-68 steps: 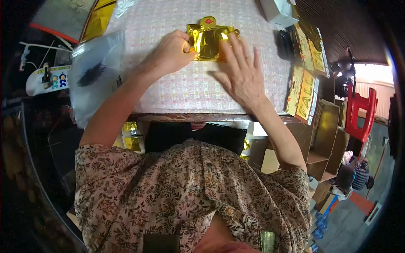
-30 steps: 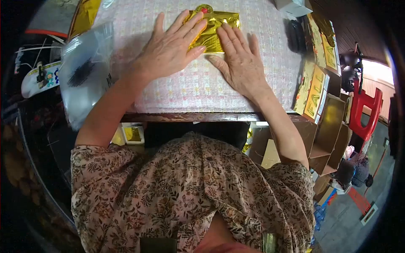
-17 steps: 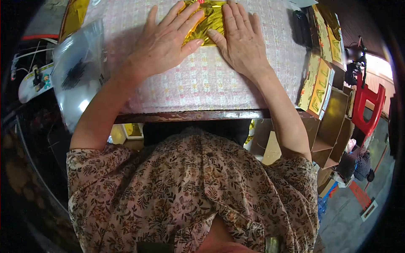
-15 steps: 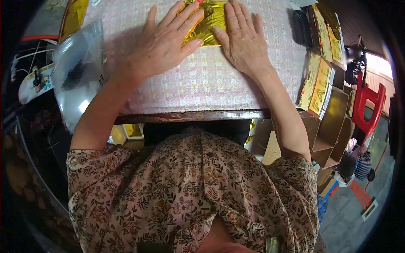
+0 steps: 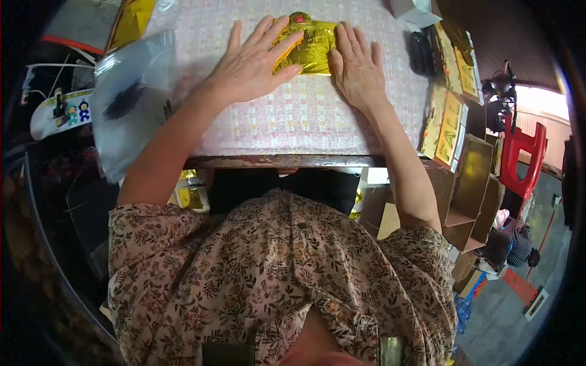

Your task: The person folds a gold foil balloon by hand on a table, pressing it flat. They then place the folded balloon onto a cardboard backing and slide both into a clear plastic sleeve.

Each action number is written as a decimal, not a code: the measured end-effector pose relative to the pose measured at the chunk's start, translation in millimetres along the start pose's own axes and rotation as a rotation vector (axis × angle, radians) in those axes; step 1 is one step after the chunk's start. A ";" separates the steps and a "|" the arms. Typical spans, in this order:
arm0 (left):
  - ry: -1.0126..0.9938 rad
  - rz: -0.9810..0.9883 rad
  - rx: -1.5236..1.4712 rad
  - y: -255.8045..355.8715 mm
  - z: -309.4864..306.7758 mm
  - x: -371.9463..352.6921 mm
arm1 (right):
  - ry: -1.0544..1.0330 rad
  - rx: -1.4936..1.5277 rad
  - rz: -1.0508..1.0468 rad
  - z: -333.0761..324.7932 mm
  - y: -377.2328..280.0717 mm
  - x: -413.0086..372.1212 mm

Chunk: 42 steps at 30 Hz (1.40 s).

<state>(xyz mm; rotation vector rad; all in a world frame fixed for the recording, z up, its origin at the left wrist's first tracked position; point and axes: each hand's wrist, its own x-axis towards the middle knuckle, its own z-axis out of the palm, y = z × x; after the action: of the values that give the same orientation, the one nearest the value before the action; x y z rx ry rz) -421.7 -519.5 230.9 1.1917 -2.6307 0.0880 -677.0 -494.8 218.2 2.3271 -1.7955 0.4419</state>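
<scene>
A shiny gold foil packet [image 5: 318, 52] lies flat on the cloth-covered table, with a round piece bearing a red mark [image 5: 300, 19] at its far edge. Orange shows along the packet's left side. My left hand [image 5: 247, 67] is spread flat, its fingertips resting over that left side. Along the right edge lies my right hand [image 5: 359, 73], palm down with fingers stretched out and its thumb against the foil. Neither hand grips anything. Part of the packet is hidden under my fingers.
A clear plastic bag [image 5: 131, 100] lies at the table's left edge. To the right are a black object [image 5: 420, 53], printed yellow cartons [image 5: 448, 128] and an open cardboard box [image 5: 473, 183]. Beyond them stands a red plastic stool [image 5: 526, 155].
The view has shifted, so the packet's far edge with the red mark now shows. My right thumb has drawn back toward the packet's right edge. Both hands stay flat.
</scene>
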 end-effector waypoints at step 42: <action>0.200 0.075 -0.280 0.7 -32.9 -25.1 | -0.124 0.581 -0.061 -46.8 31.2 -28.2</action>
<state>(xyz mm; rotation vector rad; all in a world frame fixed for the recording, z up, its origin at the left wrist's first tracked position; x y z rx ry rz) -399.7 -495.5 256.4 0.9399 -2.4160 -0.1363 -719.7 -462.8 251.4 2.8265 -1.8256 0.9356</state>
